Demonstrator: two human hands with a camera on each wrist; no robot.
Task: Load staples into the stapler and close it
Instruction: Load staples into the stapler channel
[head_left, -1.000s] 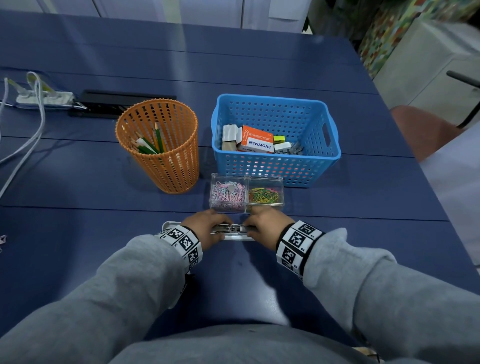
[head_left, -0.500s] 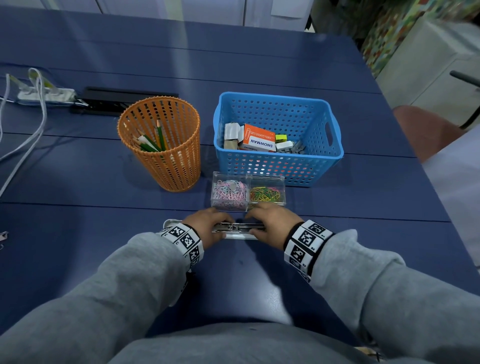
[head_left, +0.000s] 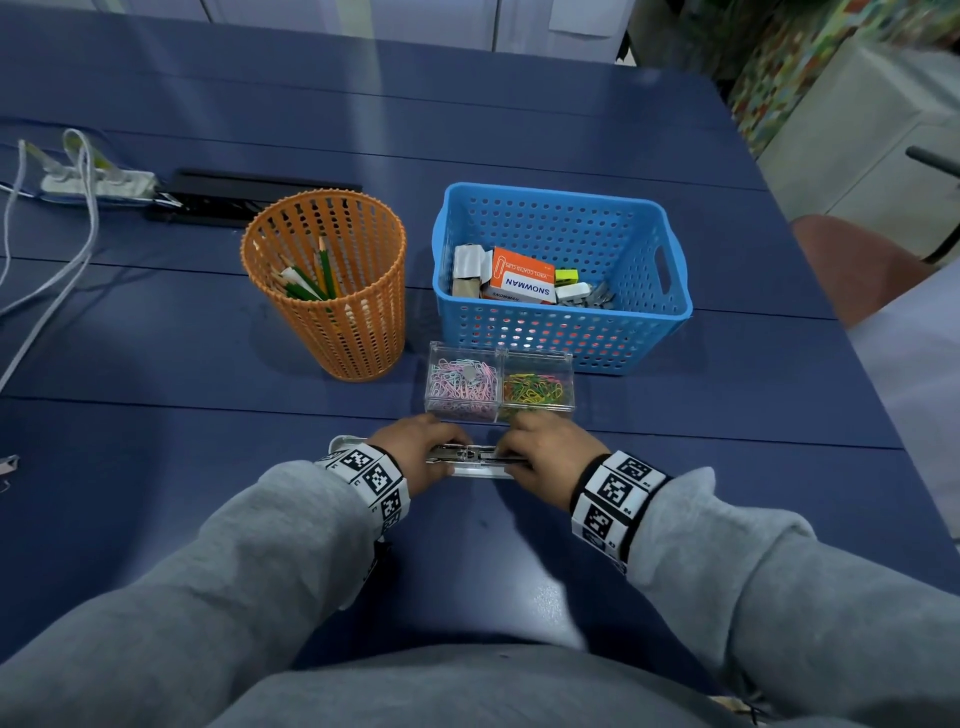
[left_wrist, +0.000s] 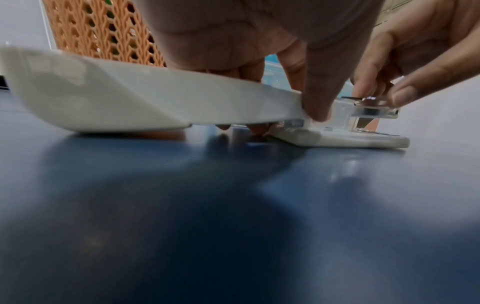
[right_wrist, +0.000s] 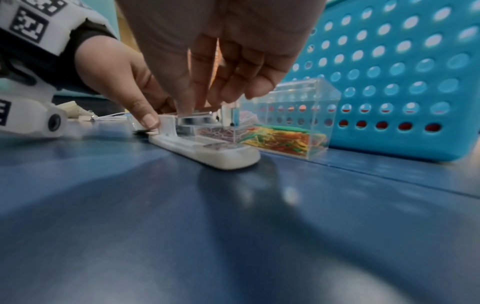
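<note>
While the left hand (head_left: 415, 451) has kept its place at the hinge end of the stapler (head_left: 475, 460), the right hand (head_left: 550, 457) has slid a little further right along the metal channel than it sat a moment ago, so more of the bright rail shows between the two hands. The stapler lies open on the blue desk (head_left: 208, 467), just in front of the clear box of paper clips (head_left: 498, 384), with its white lid (left_wrist: 130, 98) folded back flat to the left and its base (right_wrist: 207, 152) resting on the desk.

In the left wrist view the left thumb presses the hinge block and the fingers curl behind it, so that grip is closed round the stapler's body and steadies it. The right hand's grip is a narrow pinch: its fingertips (left_wrist: 401, 96) bear down on the top of the channel near the front end.

My reading is that the strip of staples is being seated or pushed along the rail, though the staples themselves are too small to make out. The lid is not yet swung over, so closing remains to be done.
</note>
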